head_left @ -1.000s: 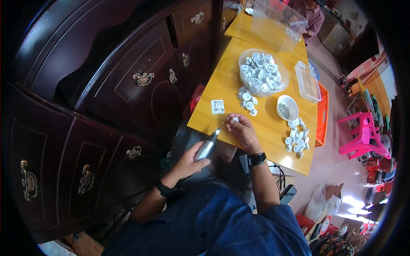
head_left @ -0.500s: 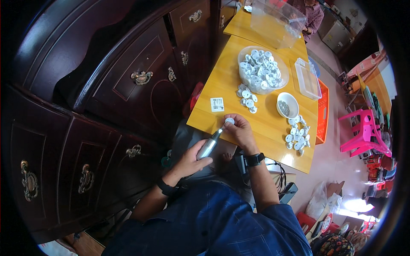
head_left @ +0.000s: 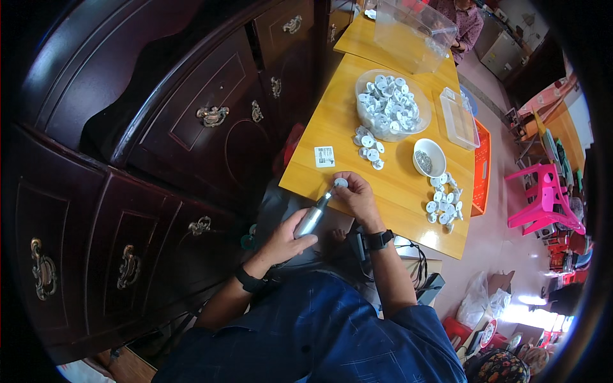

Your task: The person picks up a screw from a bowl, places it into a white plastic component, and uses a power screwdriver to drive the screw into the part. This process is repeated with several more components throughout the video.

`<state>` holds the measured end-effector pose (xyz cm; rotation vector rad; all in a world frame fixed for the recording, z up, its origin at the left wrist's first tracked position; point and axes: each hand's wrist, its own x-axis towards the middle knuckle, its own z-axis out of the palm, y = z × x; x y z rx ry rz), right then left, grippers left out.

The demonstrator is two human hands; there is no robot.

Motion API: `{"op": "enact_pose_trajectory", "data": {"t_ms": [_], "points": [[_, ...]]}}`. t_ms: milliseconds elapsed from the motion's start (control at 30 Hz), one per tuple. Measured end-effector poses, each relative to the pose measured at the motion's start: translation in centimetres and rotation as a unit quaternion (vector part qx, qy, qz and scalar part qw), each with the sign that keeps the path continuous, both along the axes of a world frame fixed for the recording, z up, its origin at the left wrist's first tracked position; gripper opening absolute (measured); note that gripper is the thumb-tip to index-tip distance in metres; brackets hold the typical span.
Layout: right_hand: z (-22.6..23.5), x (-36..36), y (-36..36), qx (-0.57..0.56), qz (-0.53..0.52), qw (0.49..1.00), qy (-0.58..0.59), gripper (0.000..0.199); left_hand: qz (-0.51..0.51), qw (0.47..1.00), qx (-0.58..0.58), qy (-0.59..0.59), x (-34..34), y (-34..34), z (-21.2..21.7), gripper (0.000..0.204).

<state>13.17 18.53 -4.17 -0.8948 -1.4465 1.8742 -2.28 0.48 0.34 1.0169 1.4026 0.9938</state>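
Observation:
My left hand (head_left: pixel 285 240) is wrapped round a silver electric screwdriver (head_left: pixel 310 220) with a dark nose. Its tip meets a small round white plastic part (head_left: pixel 341 183), which my right hand (head_left: pixel 358 197) pinches between thumb and fingers above the table's near edge. Whether a screw sits at the tip is too small to tell. Beyond my hands, a loose cluster of similar white parts (head_left: pixel 370 153) lies beside a clear round tub (head_left: pixel 423 121) heaped with more. On the right stands a white bowl (head_left: pixel 438 155) of small metal screws, with another group of white parts (head_left: pixel 445 205) nearer me.
A printed white card (head_left: pixel 324 157) lies on the yellow wooden table (head_left: pixel 396 185). Clear bins (head_left: pixel 415 32) stand at the far end, near a person in a patterned shirt (head_left: pixel 469 25). An orange crate (head_left: pixel 483 169) and a pink stool (head_left: pixel 543 198) are rightward; dark cabinets (head_left: pixel 191 140) line the left.
The white part and my right fingers have shifted very slightly and the part is tilted differently. The screwdriver stays against it; the table's other things have not moved.

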Motion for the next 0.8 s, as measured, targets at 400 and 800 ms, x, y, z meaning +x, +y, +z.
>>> {"op": "enact_pose_trajectory", "data": {"t_ms": [400,800], "points": [[-0.1,-0.21,-0.38,0.02,-0.014,1.0,-0.009,0.017,-0.003,1.0,-0.002,0.006,0.15,-0.14,0.06,0.063],[0.16,-0.04,-0.45,0.038,-0.013,0.999,-0.026,0.015,0.001,1.0,0.001,0.021,0.17,-0.15,0.08,0.063]]}}
